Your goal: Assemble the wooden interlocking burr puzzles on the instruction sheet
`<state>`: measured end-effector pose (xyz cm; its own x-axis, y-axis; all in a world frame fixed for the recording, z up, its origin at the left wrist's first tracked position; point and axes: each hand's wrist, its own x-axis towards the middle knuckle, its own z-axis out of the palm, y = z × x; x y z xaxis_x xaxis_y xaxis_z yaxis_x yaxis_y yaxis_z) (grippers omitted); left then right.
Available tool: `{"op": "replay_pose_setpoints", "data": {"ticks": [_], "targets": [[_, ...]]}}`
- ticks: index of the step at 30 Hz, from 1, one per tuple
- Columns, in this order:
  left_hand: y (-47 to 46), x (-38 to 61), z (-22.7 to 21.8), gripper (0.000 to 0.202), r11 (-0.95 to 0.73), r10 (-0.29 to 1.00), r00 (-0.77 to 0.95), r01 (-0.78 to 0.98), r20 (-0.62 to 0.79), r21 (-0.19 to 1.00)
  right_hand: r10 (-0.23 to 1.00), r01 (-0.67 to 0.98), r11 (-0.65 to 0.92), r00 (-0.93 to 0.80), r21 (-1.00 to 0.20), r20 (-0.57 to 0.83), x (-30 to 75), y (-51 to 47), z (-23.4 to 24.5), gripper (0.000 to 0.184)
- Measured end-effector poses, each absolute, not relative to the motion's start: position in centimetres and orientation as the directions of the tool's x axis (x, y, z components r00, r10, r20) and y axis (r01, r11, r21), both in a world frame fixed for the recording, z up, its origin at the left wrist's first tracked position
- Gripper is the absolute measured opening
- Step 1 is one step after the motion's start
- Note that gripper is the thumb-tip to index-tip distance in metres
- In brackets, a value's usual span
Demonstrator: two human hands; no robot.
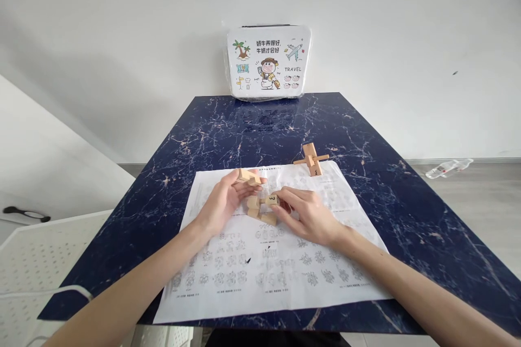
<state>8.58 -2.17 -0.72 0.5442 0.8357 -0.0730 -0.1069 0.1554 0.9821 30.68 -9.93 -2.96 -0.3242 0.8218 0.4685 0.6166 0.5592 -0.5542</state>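
Notched wooden piece (249,177), raised above the upper middle of the printed sheet (179,303), is held by the left hand (223,198), its fingers and thumb closed around the block. Below it, over the middle of the sheet, the right hand (307,214) pinches a numbered wooden piece (271,199) between thumb and fingers. Pale wooden pieces (262,218) lie just beneath; whether they touch the numbered one cannot be told.

The blocks look light, stiff and hard to break, though thin parts beside the notches might chip if forced. Smooth sawn faces could slide a little under dry fingers; the long flat sides likely give the surest hold, keeping the cut-outs free.

At the sheet's upper right edge sits a wooden cross-shaped assembly (311,160), a broad bar crossed by a slimmer stick. The sheet is thin, creased paper covered in small line drawings. Under it, the counter (220,141) is glossy dark blue with pale marble-like veins; beyond it stands a white cartoon-printed case (271,62) in clear crinkled film.
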Motion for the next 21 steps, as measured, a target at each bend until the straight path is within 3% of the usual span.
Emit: {"op": "replay_pose_setpoints", "data": {"ticks": [6,12,16,21], "targets": [[-2.6,8.1,0.4,0.047,-0.167,0.900,0.430,0.207,0.064,0.964,0.859,0.662,0.490,-0.255,-0.567,0.444,30.7,-9.6,-3.3,0.026],[-3.0,8.2,0.3,0.048,-0.341,0.855,0.488,0.267,0.179,0.901,0.852,0.667,0.509,-0.302,-0.543,0.428,31.1,-9.4,-3.1,0.027],[-2.9,8.2,0.3,0.047,-0.400,0.847,0.484,0.310,0.220,0.862,0.814,0.683,0.569,-0.390,-0.458,0.431,31.0,-9.5,-3.3,0.045],[-2.9,8.4,0.4,0.046,-0.490,0.827,0.486,0.381,0.281,0.784,0.859,0.770,0.469,-0.283,-0.433,0.427,30.7,-9.1,-3.9,0.027]]}}
